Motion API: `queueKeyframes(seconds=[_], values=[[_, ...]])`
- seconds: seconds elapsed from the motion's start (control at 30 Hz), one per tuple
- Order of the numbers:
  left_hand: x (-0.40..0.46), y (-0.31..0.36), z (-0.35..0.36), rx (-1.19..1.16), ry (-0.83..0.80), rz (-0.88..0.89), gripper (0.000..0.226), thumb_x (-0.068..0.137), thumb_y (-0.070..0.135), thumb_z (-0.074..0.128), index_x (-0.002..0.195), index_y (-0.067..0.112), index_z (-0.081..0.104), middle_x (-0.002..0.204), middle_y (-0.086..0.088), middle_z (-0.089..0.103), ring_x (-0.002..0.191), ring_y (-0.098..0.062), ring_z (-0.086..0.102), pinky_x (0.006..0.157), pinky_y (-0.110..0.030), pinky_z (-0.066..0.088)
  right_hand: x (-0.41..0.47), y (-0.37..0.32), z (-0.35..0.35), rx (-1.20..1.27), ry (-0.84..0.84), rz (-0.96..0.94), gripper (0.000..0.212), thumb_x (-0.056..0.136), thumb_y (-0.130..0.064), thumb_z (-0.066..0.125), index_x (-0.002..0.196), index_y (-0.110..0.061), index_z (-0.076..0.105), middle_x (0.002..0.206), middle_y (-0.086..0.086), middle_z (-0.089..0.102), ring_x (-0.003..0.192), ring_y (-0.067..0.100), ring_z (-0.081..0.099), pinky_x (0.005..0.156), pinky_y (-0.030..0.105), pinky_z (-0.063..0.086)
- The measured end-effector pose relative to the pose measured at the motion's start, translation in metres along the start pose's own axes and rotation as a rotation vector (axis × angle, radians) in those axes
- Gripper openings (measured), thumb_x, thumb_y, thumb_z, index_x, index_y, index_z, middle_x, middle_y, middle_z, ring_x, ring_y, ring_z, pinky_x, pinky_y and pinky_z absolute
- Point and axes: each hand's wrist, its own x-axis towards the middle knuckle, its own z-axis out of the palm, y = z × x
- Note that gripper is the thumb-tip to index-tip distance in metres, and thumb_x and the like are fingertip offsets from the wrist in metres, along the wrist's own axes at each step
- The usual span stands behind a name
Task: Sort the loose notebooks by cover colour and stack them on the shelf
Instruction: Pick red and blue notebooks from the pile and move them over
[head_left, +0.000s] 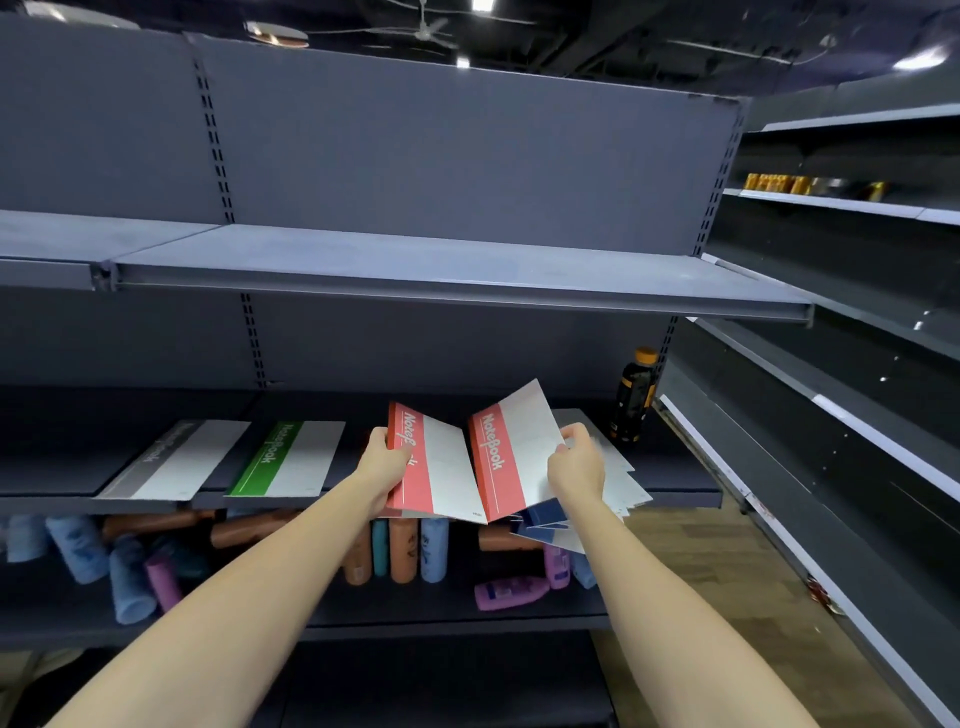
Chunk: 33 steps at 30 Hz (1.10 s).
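From the head view, a flat red-banded notebook (434, 467) is gripped at its spine edge by the left hand (384, 460). A second red notebook (511, 457) is pinched by the right hand (576, 467), just right of it, above the middle shelf (47, 504). Blue-covered notebooks (540, 522) underneath are largely hidden. Left of the grip lie green (285, 460) and grey (176, 462) notebooks, with bare shelf between.

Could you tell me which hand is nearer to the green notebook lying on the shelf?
Left. The left hand is just right of the green notebook; the right hand is farther right.
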Motion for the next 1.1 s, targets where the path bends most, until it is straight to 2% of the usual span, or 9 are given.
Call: queueKeyframes(seconds=[0.17, 0.47, 0.57, 0.67, 0.73, 0.83, 0.93, 1.03, 1.1], values=[[0.009, -0.015, -0.028, 0.06, 0.045, -0.041, 0.019, 0.103, 0.016, 0.043, 0.122, 0.017, 0.04, 0.11, -0.015, 0.06, 0.091, -0.031, 0.065, 0.063, -0.037, 0.053, -0.004, -0.018, 0.027, 0.024, 0.023, -0.02, 0.024, 0.099, -0.002, 0.034, 0.114, -0.017, 0.045, 0.087, 0.002, 0.057, 0.072, 0.018, 0.053, 0.059, 0.035, 0.039], [0.023, -0.027, -0.077, 0.05, 0.153, -0.014, 0.018, 0.099, 0.008, 0.045, 0.117, 0.013, 0.046, 0.105, -0.016, 0.062, 0.084, -0.029, 0.065, 0.058, -0.032, 0.051, -0.01, -0.042, 0.09, -0.042, -0.121, 0.033, 0.023, 0.099, -0.006, 0.038, 0.118, -0.005, 0.051, 0.11, 0.015, 0.061, 0.088, 0.028, 0.052, 0.066, 0.034, 0.039], [0.028, -0.031, -0.095, 0.049, 0.16, -0.01, 0.017, 0.098, 0.007, 0.047, 0.113, 0.013, 0.048, 0.106, -0.016, 0.063, 0.087, -0.03, 0.065, 0.064, -0.035, 0.055, -0.014, -0.045, 0.113, -0.059, -0.167, 0.043, 0.024, 0.095, -0.011, 0.046, 0.118, -0.004, 0.047, 0.112, 0.015, 0.061, 0.089, 0.03, 0.057, 0.066, 0.036, 0.046], [0.033, -0.035, -0.116, 0.025, 0.159, -0.028, 0.017, 0.098, 0.006, 0.048, 0.113, 0.013, 0.049, 0.106, -0.017, 0.065, 0.09, -0.032, 0.067, 0.067, -0.037, 0.056, -0.017, -0.048, 0.131, -0.148, -0.219, -0.017, 0.037, 0.091, -0.015, 0.061, 0.122, -0.003, 0.045, 0.123, 0.015, 0.049, 0.09, 0.028, 0.057, 0.072, 0.038, 0.051], [0.036, -0.036, -0.131, 0.0, 0.151, -0.042, 0.02, 0.098, 0.006, 0.048, 0.116, 0.013, 0.05, 0.106, -0.016, 0.065, 0.089, -0.033, 0.068, 0.067, -0.038, 0.056, -0.019, -0.051, 0.143, -0.218, -0.241, -0.029, 0.039, 0.092, -0.012, 0.063, 0.124, -0.002, 0.044, 0.128, 0.016, 0.039, 0.092, 0.028, 0.055, 0.075, 0.036, 0.05], [0.041, -0.036, -0.148, -0.025, 0.136, -0.053, 0.021, 0.099, 0.007, 0.051, 0.119, 0.014, 0.051, 0.103, -0.014, 0.066, 0.086, -0.032, 0.068, 0.071, -0.04, 0.058, -0.022, -0.052, 0.16, -0.355, -0.226, 0.005, 0.04, 0.092, -0.007, 0.059, 0.129, -0.002, 0.043, 0.136, 0.018, 0.032, 0.117, 0.033, 0.045, 0.087, 0.036, 0.047], [0.045, -0.036, -0.158, -0.041, 0.086, -0.071, 0.021, 0.1, 0.007, 0.05, 0.119, 0.014, 0.05, 0.103, -0.013, 0.065, 0.086, -0.031, 0.068, 0.073, -0.042, 0.058, -0.027, -0.055, 0.169, -0.438, -0.223, 0.076, 0.039, 0.092, -0.013, 0.057, 0.13, -0.007, 0.048, 0.139, 0.019, 0.035, 0.128, 0.036, 0.034, 0.096, 0.036, 0.042], [0.049, -0.035, -0.159, -0.031, 0.026, -0.102, 0.026, 0.099, 0.009, 0.052, 0.124, 0.018, 0.047, 0.108, -0.014, 0.066, 0.092, -0.033, 0.069, 0.08, -0.047, 0.059, -0.029, -0.056, 0.173, -0.531, -0.174, 0.07, 0.034, 0.092, -0.019, 0.056, 0.125, -0.012, 0.054, 0.138, 0.016, 0.041, 0.127, 0.035, 0.035, 0.106, 0.04, 0.035], [0.053, -0.035, -0.155, -0.026, 0.004, -0.101, 0.029, 0.099, 0.01, 0.054, 0.126, 0.017, 0.046, 0.107, -0.013, 0.066, 0.092, -0.031, 0.069, 0.078, -0.045, 0.059, -0.029, -0.059, 0.174, -0.465, -0.157, 0.0, 0.026, 0.094, -0.018, 0.053, 0.118, -0.014, 0.06, 0.131, 0.014, 0.047, 0.123, 0.033, 0.04, 0.103, 0.039, 0.038]])
